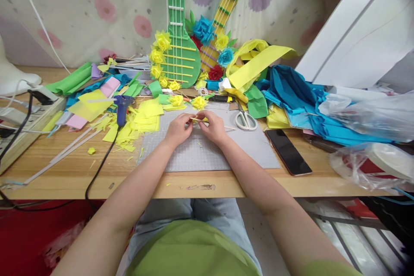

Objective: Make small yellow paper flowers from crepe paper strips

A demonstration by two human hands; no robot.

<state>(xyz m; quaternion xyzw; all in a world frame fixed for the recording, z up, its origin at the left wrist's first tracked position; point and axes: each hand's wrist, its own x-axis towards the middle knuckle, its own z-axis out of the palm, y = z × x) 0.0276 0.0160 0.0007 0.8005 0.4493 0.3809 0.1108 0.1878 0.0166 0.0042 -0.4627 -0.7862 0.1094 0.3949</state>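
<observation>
A thin wooden stick [229, 127] runs through my fingers above the grey cutting mat [258, 155]. My right hand [212, 127] is closed around it, with the stick's far end poking out to the right. Fingertips of my left hand [178, 130] pinch together at the stick's left end. A small bit of yellow shows between the hands, too small to make out. Yellow paper flowers [198, 102] lie just beyond my fingers. White-handled scissors [246, 120] rest to the right of my right hand.
A blue glue gun [123, 110] with a black cord lies left among yellow paper pieces [147, 114]. A black phone [289, 152] is at the right. Behind stand a green paper instrument [181, 58] and a yellow one [223, 21]. Blue crepe paper [291, 90] is heaped at right.
</observation>
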